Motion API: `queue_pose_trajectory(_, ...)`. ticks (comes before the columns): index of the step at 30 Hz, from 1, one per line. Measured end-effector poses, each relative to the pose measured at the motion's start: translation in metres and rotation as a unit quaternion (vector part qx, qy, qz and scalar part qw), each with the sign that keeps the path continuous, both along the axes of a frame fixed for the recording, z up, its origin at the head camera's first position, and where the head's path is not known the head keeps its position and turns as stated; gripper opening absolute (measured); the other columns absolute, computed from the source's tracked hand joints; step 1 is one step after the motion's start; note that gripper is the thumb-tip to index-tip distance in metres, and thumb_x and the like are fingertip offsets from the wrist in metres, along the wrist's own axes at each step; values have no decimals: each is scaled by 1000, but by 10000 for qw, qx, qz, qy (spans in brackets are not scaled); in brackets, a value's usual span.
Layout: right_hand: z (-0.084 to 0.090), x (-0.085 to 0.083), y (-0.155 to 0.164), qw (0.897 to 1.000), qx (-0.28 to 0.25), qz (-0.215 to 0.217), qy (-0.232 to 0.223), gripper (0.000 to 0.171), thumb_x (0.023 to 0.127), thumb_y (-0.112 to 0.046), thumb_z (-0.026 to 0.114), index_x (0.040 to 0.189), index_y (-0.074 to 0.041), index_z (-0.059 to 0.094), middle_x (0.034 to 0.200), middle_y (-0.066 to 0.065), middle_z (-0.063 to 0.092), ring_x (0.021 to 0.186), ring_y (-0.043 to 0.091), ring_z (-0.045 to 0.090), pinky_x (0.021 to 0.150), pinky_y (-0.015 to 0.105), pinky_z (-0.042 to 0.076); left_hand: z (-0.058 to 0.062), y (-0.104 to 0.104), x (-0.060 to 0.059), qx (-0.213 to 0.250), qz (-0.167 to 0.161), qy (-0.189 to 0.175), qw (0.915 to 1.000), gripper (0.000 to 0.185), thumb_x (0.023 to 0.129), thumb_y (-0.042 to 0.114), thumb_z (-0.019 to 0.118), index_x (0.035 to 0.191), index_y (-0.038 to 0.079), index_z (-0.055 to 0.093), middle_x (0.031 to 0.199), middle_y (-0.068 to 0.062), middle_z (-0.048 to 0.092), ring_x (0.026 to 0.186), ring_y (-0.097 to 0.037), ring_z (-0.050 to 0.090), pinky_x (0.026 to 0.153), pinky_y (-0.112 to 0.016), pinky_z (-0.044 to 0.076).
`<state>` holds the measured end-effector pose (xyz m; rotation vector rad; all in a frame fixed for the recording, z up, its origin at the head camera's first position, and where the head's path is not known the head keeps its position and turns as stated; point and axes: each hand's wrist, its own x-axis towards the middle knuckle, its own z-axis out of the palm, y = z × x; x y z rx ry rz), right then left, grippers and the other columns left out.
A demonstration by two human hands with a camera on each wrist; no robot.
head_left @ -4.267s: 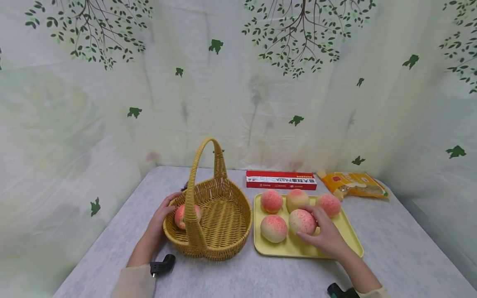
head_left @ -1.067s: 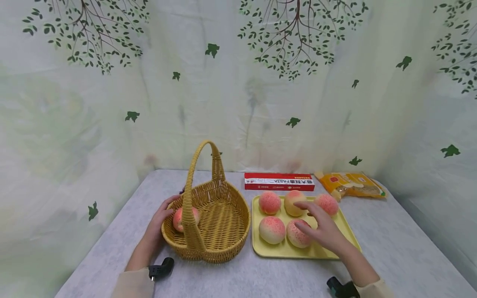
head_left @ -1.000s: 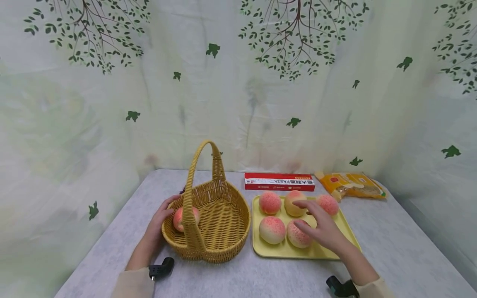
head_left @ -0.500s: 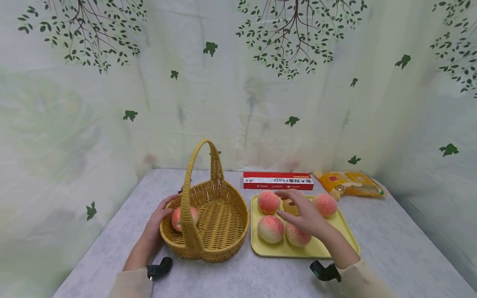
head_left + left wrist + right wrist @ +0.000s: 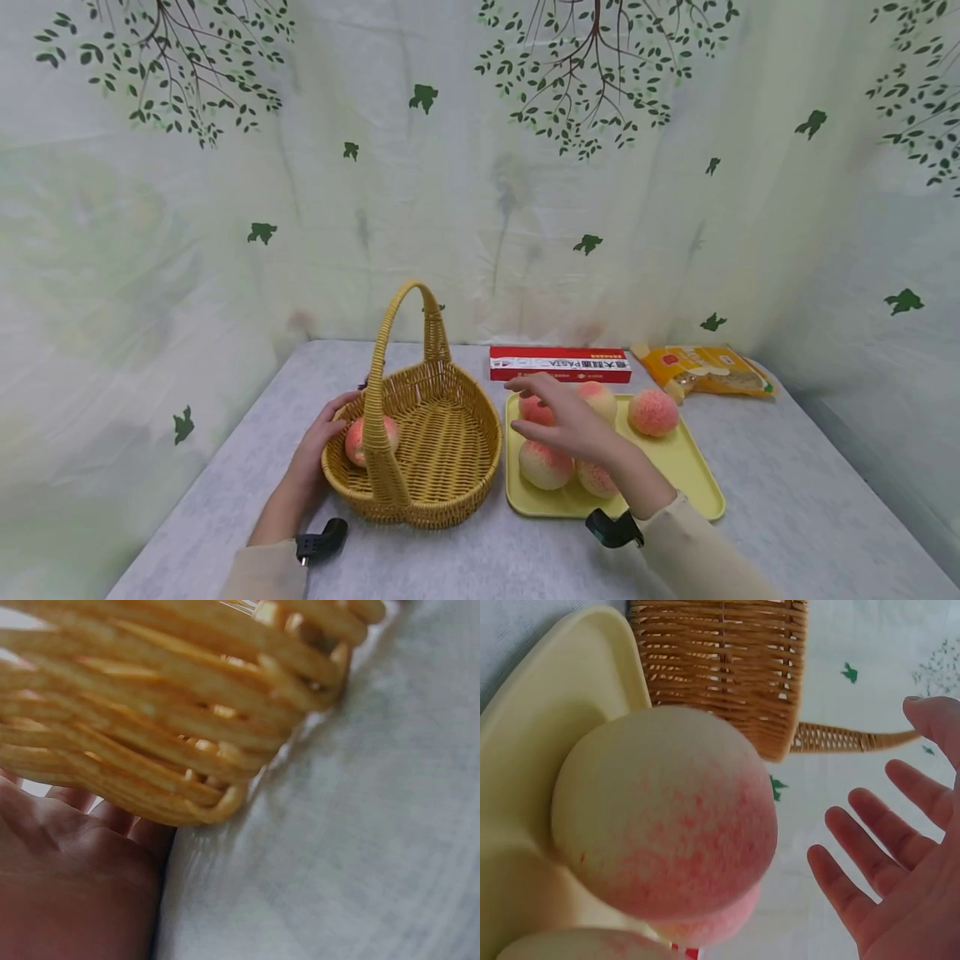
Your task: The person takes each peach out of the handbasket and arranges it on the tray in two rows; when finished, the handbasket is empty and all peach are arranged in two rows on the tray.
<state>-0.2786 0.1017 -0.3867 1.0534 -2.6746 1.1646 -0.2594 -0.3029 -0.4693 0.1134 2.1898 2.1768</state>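
Observation:
A wicker basket (image 5: 442,450) with a tall arched handle stands left of centre. One pink peach (image 5: 355,442) lies inside, partly hidden by the handle. My left hand (image 5: 311,450) holds the basket's left side at the rim; in the left wrist view, its fingers go behind the weave (image 5: 150,735). Over the left part of a yellow tray (image 5: 528,505), my right hand (image 5: 573,425) hovers with fingers spread and nothing in it. Several peaches sit on the tray, among them a pale-and-pink peach (image 5: 667,817) below the hand and a pinker peach (image 5: 654,412) farther right.
Behind the tray lies a red pasta box (image 5: 558,364). An orange food packet (image 5: 708,371) rests at the back right of the table (image 5: 795,500). A leaf-printed curtain (image 5: 480,208) hangs close behind the table.
Earlier my right hand gripped the front middle peach; it has let go of it on the tray and moved left, fingers spread. My left hand stays on the basket.

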Motion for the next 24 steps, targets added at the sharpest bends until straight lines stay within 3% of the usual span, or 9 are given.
queue_pose_trajectory(9,7,-6,-23,9986,48,347,-384,50,92,-31,70,139,-23,53,138,-1,56,124,20,56,102,50,48,0,1,1,-82,4,-23,10000,48,103,24,33,151,30,33,153,8,34,129,4,44,98,-12,38)
queue_pose_trajectory(15,7,-15,-35,9980,107,566,-257,50,94,-29,69,139,-13,54,136,10,58,121,24,58,101,50,48,0,1,1,-23,13,-45,10000,47,103,25,33,151,30,33,153,8,34,129,3,44,98,-12,39)
queue_pose_trajectory(24,10,-26,-51,9953,646,665,-263,49,92,-30,70,136,-14,55,136,9,59,120,28,60,98,49,48,2,3,0,-97,74,-167,9998,48,103,27,34,151,31,33,157,3,30,130,0,43,98,-13,39)
